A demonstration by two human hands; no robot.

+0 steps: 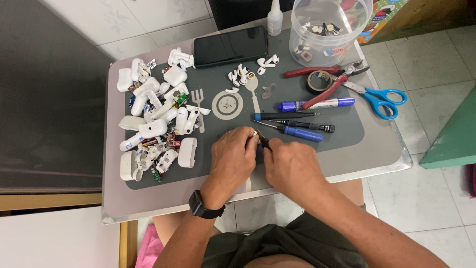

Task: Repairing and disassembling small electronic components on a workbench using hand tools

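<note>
Pinching a small white earbud piece (254, 134) between its fingertips, the left hand (233, 154) holds it over the near edge of the grey work mat (342, 134), while the right hand (292, 166) closes narrowly around a thin dark tool (263, 141). The piece lies just up and left of the right hand's grip (both hands equally close, nearly touching). The tool's long axis runs diagonally, its tip pointing up-left into the piece; the piece's own heading is too hidden to tell.
</note>
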